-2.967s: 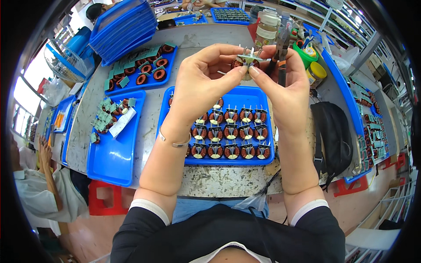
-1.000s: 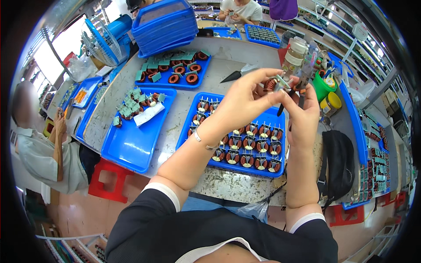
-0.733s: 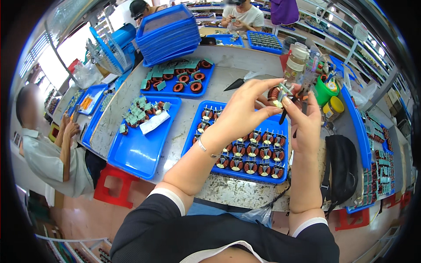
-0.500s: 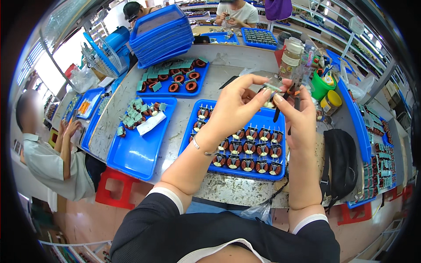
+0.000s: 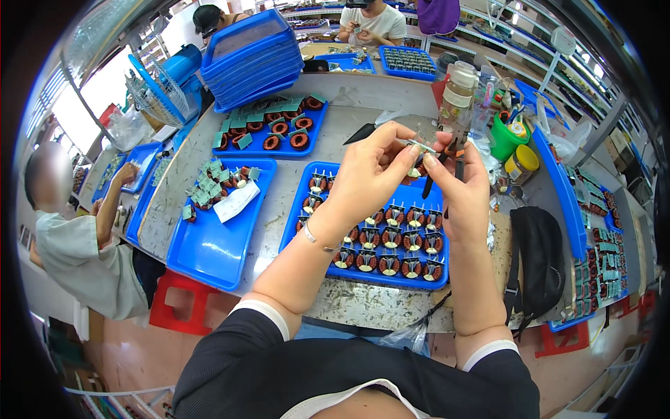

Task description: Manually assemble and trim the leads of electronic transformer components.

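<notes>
Above a blue tray (image 5: 288,236), my left hand (image 5: 373,164) pinches a small coil with a pale green circuit board (image 5: 421,145) between thumb and fingers. My right hand (image 5: 464,192) is wrapped round dark-handled pliers (image 5: 427,186) with some orange on them. The right thumb also reaches the coil's edge, and the fingers partly hide both coil and pliers' jaws. Rows of copper-wound ring coils (image 5: 389,264) with pale centres and upright pins stand in the tray below.
Left lies a blue tray (image 5: 209,262) with loose green-board coils and a white paper; behind it, another coil tray (image 5: 321,133) and stacked trays (image 5: 251,59). Right are a jar (image 5: 457,94), green bucket (image 5: 508,138), yellow tub (image 5: 520,165) and black bag (image 5: 543,262). A co-worker (image 5: 91,244) sits left.
Both hands stay together at the coil, with slight shifts of fingers and pliers. The co-worker at left has reached a hand forward to a tray. The whole view has shifted slightly.
</notes>
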`<state>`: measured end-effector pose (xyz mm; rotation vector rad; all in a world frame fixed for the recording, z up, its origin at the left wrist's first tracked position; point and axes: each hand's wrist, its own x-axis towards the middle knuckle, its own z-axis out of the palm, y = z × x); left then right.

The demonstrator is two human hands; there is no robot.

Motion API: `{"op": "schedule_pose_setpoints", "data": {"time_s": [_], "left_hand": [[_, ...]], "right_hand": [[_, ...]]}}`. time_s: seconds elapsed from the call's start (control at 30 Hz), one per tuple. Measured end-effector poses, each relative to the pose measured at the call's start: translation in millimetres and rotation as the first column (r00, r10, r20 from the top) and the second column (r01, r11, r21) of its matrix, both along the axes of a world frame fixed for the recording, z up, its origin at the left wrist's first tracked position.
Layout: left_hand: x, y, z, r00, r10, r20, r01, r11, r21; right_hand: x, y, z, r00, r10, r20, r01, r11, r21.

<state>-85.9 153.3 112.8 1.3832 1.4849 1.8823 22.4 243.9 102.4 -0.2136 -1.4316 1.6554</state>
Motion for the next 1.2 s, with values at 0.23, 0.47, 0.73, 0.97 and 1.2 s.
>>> {"op": "schedule_pose_setpoints", "data": {"time_s": [0.23,0.47,0.73,0.97,1.2], "left_hand": [[-0.1,4.3,-3.3,0.983,0.099,-0.152,-0.087,0.993,0.083],[3.3,-0.9,-5.1,0.989,0.090,-0.121,-0.079,0.992,0.094],[-5.7,-5.0,-4.2,0.976,-0.217,-0.034,0.217,0.976,-0.020],[-2.8,-13.4,17.2,0.985,-0.164,-0.049,0.157,0.980,-0.121],[12.6,-24.3,29.0,0.959,-0.119,-0.256,0.054,0.967,-0.249]], "right_hand": [[0.2,-2.6,3.9,1.000,-0.004,-0.021,0.004,1.000,-0.001],[3.4,-7.4,1.4,1.000,-0.008,-0.024,0.008,1.000,0.011],[6.4,2.0,-1.6,0.998,-0.058,0.001,0.058,0.998,0.029],[0.4,4.9,5.6,0.999,0.043,-0.018,-0.043,0.999,0.032],[24.4,4.7,27.6,0.979,0.034,0.201,-0.060,0.990,0.125]]}}
